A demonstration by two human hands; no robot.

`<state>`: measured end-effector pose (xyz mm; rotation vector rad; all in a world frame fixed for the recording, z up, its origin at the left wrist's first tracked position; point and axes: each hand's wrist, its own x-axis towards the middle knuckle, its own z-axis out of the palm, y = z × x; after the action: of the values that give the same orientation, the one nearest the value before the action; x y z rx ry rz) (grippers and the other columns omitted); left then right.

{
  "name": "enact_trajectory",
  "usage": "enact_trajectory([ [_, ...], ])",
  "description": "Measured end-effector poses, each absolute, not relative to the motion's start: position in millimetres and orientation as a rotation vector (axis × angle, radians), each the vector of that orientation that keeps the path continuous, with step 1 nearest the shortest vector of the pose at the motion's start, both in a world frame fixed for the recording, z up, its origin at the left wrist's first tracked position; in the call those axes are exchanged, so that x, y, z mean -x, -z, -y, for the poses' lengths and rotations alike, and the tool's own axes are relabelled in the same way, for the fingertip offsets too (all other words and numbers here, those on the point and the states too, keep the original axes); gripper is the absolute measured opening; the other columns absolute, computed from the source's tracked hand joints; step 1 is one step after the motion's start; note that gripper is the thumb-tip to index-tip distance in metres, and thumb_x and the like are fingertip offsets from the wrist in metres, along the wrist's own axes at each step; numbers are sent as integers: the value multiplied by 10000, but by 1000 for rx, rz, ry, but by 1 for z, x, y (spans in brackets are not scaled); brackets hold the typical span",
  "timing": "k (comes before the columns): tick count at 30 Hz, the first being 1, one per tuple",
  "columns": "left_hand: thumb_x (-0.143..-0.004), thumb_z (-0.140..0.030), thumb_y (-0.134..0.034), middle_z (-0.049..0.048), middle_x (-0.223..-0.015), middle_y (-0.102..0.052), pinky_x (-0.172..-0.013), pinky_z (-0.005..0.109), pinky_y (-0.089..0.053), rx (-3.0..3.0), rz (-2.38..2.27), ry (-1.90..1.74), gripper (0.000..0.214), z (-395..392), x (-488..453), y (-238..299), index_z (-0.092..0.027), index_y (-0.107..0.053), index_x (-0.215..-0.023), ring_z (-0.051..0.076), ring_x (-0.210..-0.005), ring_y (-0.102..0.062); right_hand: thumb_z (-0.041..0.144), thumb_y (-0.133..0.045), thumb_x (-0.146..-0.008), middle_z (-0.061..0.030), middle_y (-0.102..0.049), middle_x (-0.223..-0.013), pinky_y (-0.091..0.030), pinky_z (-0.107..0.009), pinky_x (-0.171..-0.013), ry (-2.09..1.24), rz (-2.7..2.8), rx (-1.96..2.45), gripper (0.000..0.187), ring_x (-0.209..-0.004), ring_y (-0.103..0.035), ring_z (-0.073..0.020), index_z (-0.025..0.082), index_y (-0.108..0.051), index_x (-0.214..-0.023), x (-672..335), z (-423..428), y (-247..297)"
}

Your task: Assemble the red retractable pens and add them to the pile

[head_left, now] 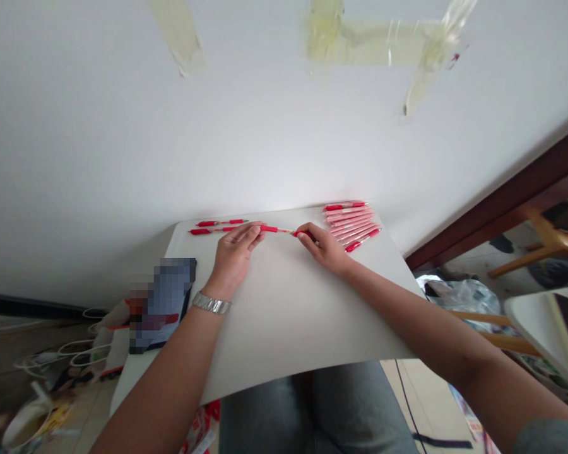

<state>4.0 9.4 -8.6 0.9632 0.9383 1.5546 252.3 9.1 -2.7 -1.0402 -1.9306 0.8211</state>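
A red pen (pixel 271 229) is held level above the white table between my two hands. My left hand (pixel 240 243) pinches its red grip end. At the other end, the fingers of my right hand (pixel 319 244) are closed on the red part near the clip, and a clear middle section shows between the hands. Two more red pens (pixel 218 223) lie side by side left of my left hand. Beyond my right hand is a row of several red pens (pixel 353 221), some looking wrapped in clear film.
The white table (pixel 284 315) stands against a wall (pixel 265 139) with tape on it. A tablet-like device (pixel 170 302), partly pixelated, lies at the table's left edge. Cables (pixel 76 350) and clutter are on the floor at left. A wooden chair (pixel 549 239) stands at right.
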Motion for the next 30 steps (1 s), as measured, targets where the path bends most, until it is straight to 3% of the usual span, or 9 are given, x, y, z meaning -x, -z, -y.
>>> enact_trajectory([
  [6, -738, -423, -985, 86, -1116, -814, -957, 343, -629, -940, -996, -1606, 384, -10, -5, 8, -185, -832, -997, 161, -923, -764, 553, -596, -1029, -8, -632, -857, -454, -298, -698, -797, 1910, 1028, 379, -742, -548, -168, 214, -612, -1196, -248, -8, 6],
  [8, -736, -424, -986, 86, -1106, -814, -939, 333, -631, -933, -1016, -1615, 389, -10, -6, 8, -181, -830, -996, 157, -903, -762, 550, -637, -1000, -12, -646, -868, -465, -302, -705, -805, 1894, 1018, 363, -750, -561, -171, 221, -607, -1149, -246, -8, 7],
  [21, -728, -416, -988, 87, -1070, -824, -959, 364, -631, -993, -1003, -1615, 356, -9, -7, 5, -185, -838, -954, 186, -940, -765, 671, -520, -1044, -22, -652, -822, -436, -297, -674, -793, 1903, 1048, 491, -714, -541, -165, 204, -667, -1083, -250, -7, 0],
  [30, -753, -422, -971, 85, -1055, -824, -942, 349, -629, -1051, -1004, -1614, 346, -7, -8, 2, -184, -849, -972, 175, -915, -751, 653, -526, -1051, -7, -625, -812, -425, -291, -674, -849, 1901, 997, 474, -706, -531, -152, 199, -656, -1094, -251, -8, 1],
])
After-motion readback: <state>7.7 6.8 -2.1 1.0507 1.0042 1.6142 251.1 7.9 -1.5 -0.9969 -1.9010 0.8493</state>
